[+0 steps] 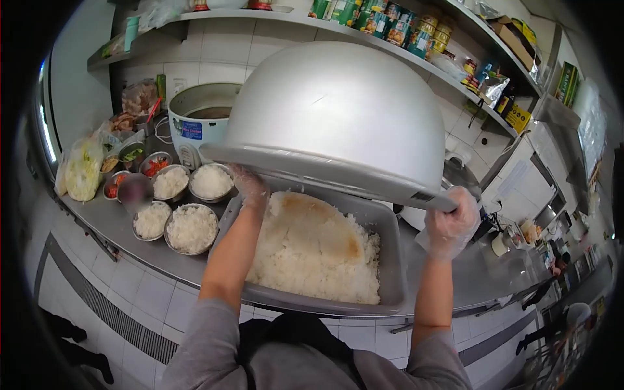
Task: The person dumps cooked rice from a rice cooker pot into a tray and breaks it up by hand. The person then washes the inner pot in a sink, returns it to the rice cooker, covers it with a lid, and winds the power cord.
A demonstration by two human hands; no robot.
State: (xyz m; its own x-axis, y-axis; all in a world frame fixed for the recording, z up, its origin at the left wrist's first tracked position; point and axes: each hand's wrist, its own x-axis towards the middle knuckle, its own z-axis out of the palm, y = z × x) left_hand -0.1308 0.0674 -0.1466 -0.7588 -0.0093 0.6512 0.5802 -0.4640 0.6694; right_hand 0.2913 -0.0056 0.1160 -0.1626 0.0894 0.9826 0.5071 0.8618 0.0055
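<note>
A large silver rice cooker pot (338, 110) is held upside down and tilted over a grey tub (395, 260). In the tub lies a big mass of cooked white rice (305, 260), with a browned, rounded crust on top. My left hand (250, 186), in a clear plastic glove, holds the pot's near rim on the left; its fingertips are partly hidden under the rim. Also gloved, my right hand (453, 222) is closed around the rim at the right. The inside of the pot faces down, out of sight.
Left of the tub stand several metal bowls of rice (192, 229) and small bowls of cut vegetables (156, 164). Behind them is a white rice cooker body (201, 107). A bag of cabbage (84, 172) sits far left. Cans (377, 23) line the overhead shelf. People's limbs show at both sides.
</note>
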